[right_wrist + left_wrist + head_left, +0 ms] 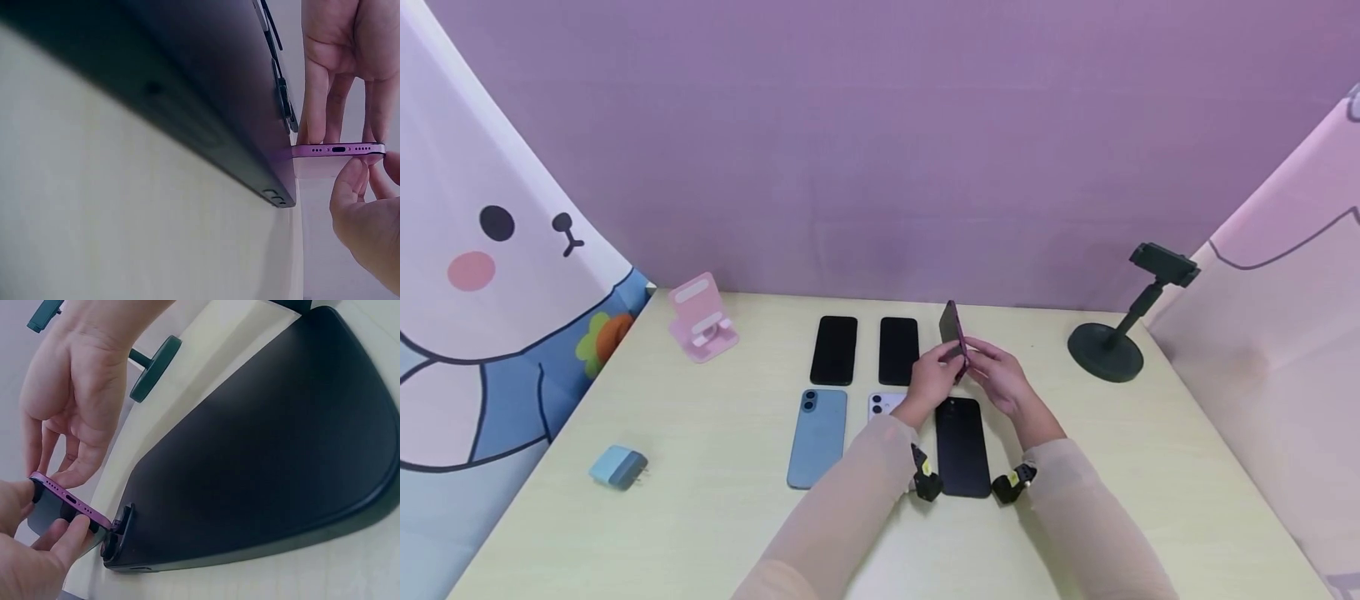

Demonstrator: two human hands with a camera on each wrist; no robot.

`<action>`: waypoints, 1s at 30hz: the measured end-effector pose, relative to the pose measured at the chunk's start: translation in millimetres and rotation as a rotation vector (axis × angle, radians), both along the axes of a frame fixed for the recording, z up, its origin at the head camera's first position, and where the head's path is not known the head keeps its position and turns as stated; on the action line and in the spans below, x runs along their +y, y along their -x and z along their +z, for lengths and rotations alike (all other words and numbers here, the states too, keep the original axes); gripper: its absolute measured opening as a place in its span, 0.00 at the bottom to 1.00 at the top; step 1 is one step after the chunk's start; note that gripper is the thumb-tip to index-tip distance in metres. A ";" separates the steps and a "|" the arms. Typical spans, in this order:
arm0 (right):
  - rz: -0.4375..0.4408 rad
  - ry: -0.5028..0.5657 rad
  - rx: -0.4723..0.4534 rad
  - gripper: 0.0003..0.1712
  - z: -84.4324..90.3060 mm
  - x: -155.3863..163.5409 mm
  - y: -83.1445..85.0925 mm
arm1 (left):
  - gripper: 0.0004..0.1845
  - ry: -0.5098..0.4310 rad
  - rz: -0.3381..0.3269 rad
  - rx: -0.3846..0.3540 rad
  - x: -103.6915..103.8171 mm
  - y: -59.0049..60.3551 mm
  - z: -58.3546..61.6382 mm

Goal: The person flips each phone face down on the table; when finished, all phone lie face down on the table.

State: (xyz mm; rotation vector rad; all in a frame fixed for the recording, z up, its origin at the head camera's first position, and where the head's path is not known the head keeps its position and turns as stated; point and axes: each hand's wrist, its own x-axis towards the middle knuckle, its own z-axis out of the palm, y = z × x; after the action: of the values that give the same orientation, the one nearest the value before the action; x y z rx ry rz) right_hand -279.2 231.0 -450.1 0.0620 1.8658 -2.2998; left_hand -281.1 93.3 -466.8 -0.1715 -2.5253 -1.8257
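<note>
Near the middle of the head view, both hands hold a purple phone (953, 332) up above the table (715, 517). It stands on its end, tilted a bit. The left hand (934, 377) pinches its bottom edge between thumb and fingers (69, 540). The right hand (1000, 379) has its fingers (75, 469) curled on the other side of that edge. Just below the hands, a black phone (961, 446) lies flat. A blue phone (817, 437) lies to its left.

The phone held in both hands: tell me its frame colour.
Purple phone; the right wrist view shows its bottom edge best.
</note>
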 end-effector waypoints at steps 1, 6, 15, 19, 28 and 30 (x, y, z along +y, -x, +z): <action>0.001 -0.001 0.001 0.26 0.1 0.3 -0.2 | 0.17 -0.008 -0.004 -0.002 0.1 -0.4 0.2; 0.007 -0.009 0.006 0.26 1.0 1.1 -0.7 | 0.18 -0.039 -0.017 -0.007 0.6 -1.3 -0.1; 0.001 -0.013 0.017 0.26 -0.6 1.9 -1.1 | 0.19 -0.042 -0.038 -0.002 -1.0 -0.2 -4.2; -0.006 -0.016 0.016 0.26 -0.1 2.5 -1.2 | 0.19 -0.048 -0.047 -0.007 -0.8 0.3 -4.4; -0.018 -0.012 0.008 0.27 -0.3 -1.1 -2.6 | 0.18 -0.089 -0.032 -0.016 -1.4 0.3 -4.8; -0.016 -0.034 0.004 0.27 -0.4 -3.1 -2.9 | 0.18 -0.093 -0.019 -0.011 -1.6 1.2 -4.4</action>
State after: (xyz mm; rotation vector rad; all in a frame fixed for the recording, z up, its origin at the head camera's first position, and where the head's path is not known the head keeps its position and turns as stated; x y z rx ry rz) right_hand -276.3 227.9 -450.5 0.0771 1.9135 -2.2801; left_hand -282.3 91.7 -471.2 -0.1845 -2.4479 -1.9507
